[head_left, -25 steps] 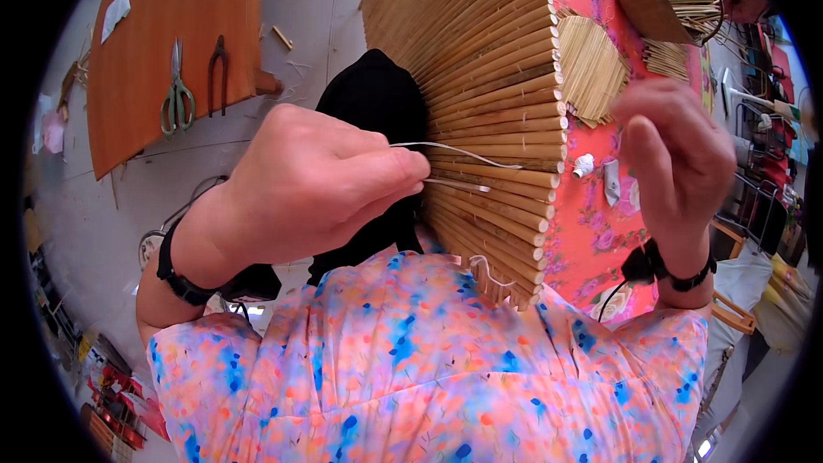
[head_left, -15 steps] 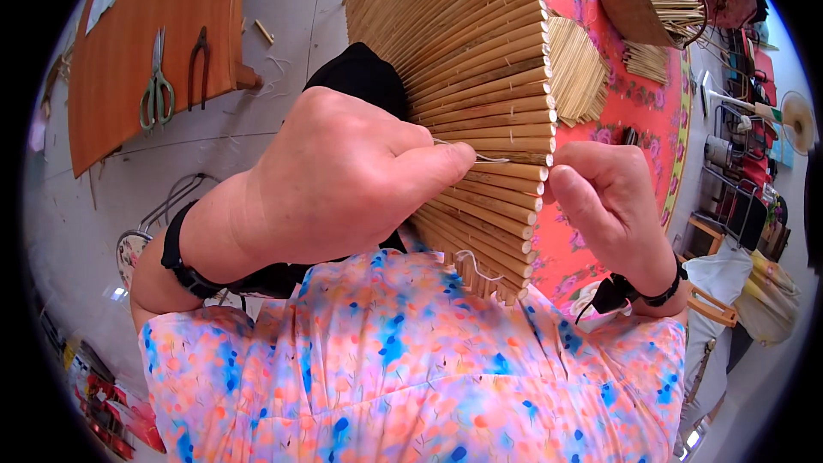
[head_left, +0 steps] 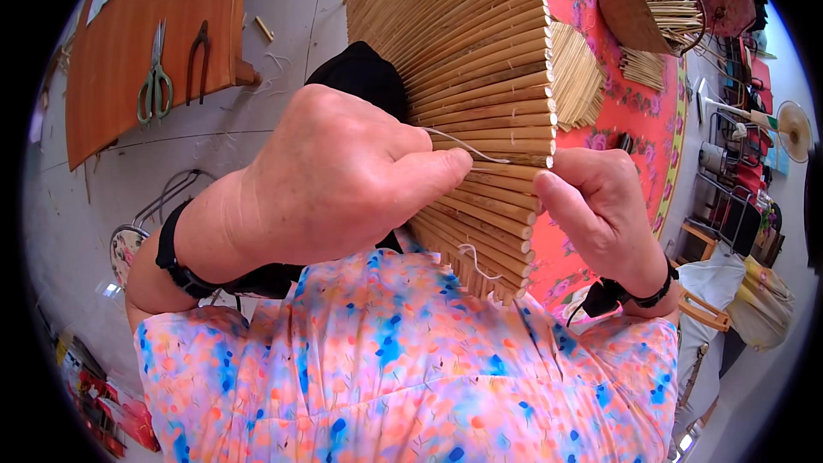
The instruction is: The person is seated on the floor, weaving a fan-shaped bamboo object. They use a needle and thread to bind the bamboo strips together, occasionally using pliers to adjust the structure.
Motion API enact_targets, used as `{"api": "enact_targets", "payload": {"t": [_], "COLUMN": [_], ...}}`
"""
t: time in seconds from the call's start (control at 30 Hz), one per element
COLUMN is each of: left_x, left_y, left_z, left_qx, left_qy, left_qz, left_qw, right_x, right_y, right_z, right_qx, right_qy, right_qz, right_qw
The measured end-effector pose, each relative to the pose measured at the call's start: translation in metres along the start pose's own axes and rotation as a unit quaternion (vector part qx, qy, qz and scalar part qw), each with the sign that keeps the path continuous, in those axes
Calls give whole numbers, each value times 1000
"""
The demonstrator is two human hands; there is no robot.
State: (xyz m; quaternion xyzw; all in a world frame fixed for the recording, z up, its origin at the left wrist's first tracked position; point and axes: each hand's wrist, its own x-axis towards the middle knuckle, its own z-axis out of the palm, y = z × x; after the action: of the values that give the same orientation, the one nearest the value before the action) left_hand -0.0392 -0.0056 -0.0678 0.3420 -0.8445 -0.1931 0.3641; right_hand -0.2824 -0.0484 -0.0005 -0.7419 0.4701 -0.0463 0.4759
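Note:
A mat of straw-coloured reeds [head_left: 476, 77], bound side by side with pale thread, slopes from my lap away to the far side. My left hand [head_left: 334, 176] is closed over the mat, pinching a white string [head_left: 470, 147] between thumb and curled forefinger. That string runs to the reeds near the mat's right edge. At this edge my right hand [head_left: 597, 210] is closed, its thumb tip on the cut reed ends and its forefinger partly behind them. Closer to me, a loose tail of string [head_left: 480, 266] lies on the reeds.
On the wooden table [head_left: 163, 9] at the left lie green-handled scissors [head_left: 155, 86] and dark pliers [head_left: 199, 64]. Beyond the mat on the right, a red floral cloth [head_left: 630, 116] carries bundles of reeds [head_left: 574, 77]. A basket of cut reeds [head_left: 643, 4] stands at the far right.
My right hand has shifted slightly left, its thumb now overlapping the mat's edge. More white string shows above my left thumb. The left hand has barely moved.

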Motion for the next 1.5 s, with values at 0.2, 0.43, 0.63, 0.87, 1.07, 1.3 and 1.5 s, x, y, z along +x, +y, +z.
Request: {"api": "enact_targets", "payload": {"t": [0.2, 0.43, 0.63, 0.87, 1.07, 1.3, 1.5], "left_x": [0, 0, 4, 6, 7, 13, 23], "left_y": [0, 0, 4, 8, 7, 10, 10], "left_z": [-1, -1, -4, 0, 3, -6, -9], "left_qx": [24, 35, 86, 68, 7, -34, -36], "left_qy": [-6, -9, -8, -16, -28, -82, -130], "left_qz": [8, 13, 40, 30, -7, -47, -88], "left_qw": [1000, 999, 995, 997, 1000, 995, 987], "right_x": [-1, 0, -1, -6, -10, -15, -10], "right_y": [1, -1, 0, 10, 26, 68, 81], "right_z": [1, 1, 3, 13, 25, 53, 67], "right_qx": [5, 2, -1, 25, 79, 394, 532], "right_qy": [3, -2, 11, 73, 116, 62, 14], "right_qz": [2, 6, 3, -52, -82, -119, -131], "right_qw": [1000, 1000, 1000, 996, 987, 909, 837]}}
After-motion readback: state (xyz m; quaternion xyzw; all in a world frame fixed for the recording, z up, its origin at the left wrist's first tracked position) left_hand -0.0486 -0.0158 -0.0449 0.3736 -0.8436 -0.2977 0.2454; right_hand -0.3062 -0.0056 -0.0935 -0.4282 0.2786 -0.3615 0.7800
